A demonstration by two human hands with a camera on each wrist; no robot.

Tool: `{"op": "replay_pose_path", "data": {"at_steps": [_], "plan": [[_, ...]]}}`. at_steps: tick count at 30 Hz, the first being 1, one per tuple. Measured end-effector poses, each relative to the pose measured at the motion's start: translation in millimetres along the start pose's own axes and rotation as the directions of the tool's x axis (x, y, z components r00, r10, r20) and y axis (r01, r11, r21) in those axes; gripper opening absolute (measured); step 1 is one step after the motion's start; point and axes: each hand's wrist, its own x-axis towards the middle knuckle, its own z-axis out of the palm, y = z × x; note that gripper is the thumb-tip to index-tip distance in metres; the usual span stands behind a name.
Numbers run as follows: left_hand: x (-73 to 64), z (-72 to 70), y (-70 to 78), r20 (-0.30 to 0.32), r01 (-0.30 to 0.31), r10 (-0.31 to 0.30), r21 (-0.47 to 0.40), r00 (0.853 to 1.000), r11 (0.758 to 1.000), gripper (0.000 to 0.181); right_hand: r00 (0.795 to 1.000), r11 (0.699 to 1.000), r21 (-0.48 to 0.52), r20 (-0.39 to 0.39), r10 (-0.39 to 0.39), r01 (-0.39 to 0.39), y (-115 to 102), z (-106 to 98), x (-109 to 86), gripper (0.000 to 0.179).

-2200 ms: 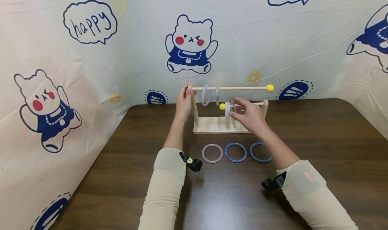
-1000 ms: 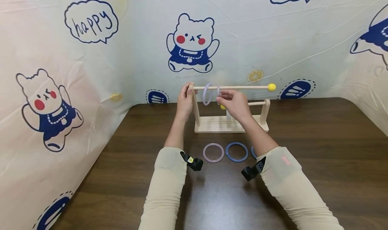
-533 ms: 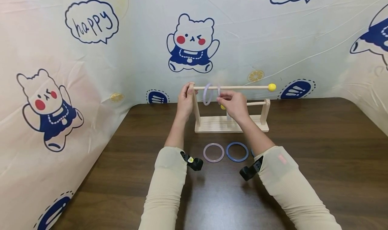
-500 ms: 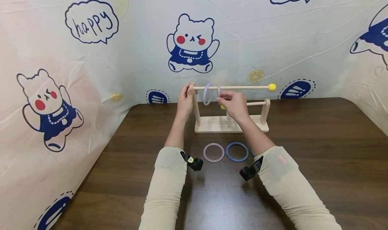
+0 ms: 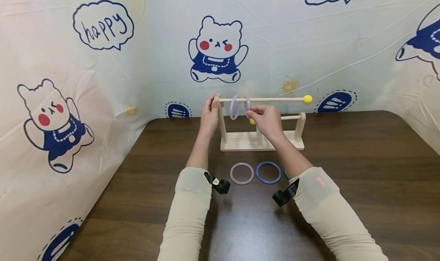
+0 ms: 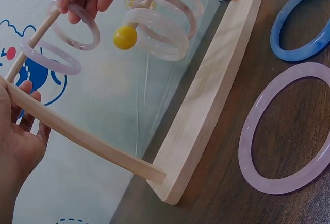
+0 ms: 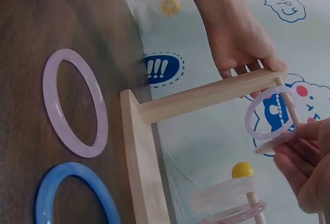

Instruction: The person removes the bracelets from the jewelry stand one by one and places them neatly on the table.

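Observation:
In the head view a wooden bangle stand (image 5: 237, 142) stands at the back of the table. My left hand (image 5: 209, 117) grips the top of its left post, thumb in front and fingers behind. My right hand (image 5: 267, 119) pinches a brownish-purple bangle (image 6: 97, 32) between thumb and fingers; this bangle hangs around the upper rod (image 5: 275, 99). Closer to the left post, a lavender bangle (image 5: 231, 109) hangs on the same rod. White bangles (image 6: 172, 54) and a brownish one (image 6: 192, 20) ring the lower rod, behind its yellow end bead (image 6: 125, 37); my right hand partly hides them in the head view.
On the table (image 5: 144, 200), in front of the stand, lie a lavender bangle (image 5: 242, 183) and a blue bangle (image 5: 269, 182). A second blue bangle (image 5: 286, 174) is mostly covered by my right forearm. A printed cloth (image 5: 154, 62) rises behind the table.
My right hand has left the bangles on the lower rod and moved up and left to the second bangle on the upper rod. That bangle now turns slightly. My left hand stays put.

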Motion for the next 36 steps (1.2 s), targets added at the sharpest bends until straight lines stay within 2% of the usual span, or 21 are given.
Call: {"op": "replay_pose_path", "data": {"at_steps": [6,13,21,27,29,34,36], "plan": [[1.1,-0.5,-0.9,0.01,0.001,-0.001,-0.005,1.0,1.0,0.04,0.995,0.996,0.029,-0.06,-0.082,0.084,2.8,1.8,-3.2,0.018],[0.4,-0.7,-0.7,-0.004,0.004,-0.004,0.002,1.0,1.0,0.039,0.984,0.988,0.058,-0.121,-0.132,0.14,0.3,0.2,-5.5,0.018],[0.6,0.4,-0.2,0.005,0.011,-0.011,0.002,1.0,1.0,0.04,0.979,0.984,0.101,-0.157,-0.133,0.149,2.9,-4.3,-6.2,0.019],[0.4,0.2,2.7,0.014,0.043,-0.043,0.009,0.999,0.999,0.043,0.975,0.981,0.107,-0.172,-0.14,0.16,3.1,-7.8,-6.6,0.019],[-3.2,0.2,10.4,0.023,0.05,-0.05,0.009,0.998,0.999,0.042,0.975,0.982,0.106,-0.174,-0.138,0.158,3.0,-8.9,-7.2,0.019],[-3.6,1.0,8.9,0.011,0.031,-0.031,0.013,0.999,0.999,0.039,0.973,0.983,0.09,-0.18,-0.143,0.161,3.9,-9.4,-8.4,0.018],[-0.6,1.3,0.6,0.0,0.023,-0.023,0.015,1.0,1.0,0.04,0.971,0.982,0.084,-0.184,-0.149,0.167,4.8,-9.1,-8.9,0.018]]}}
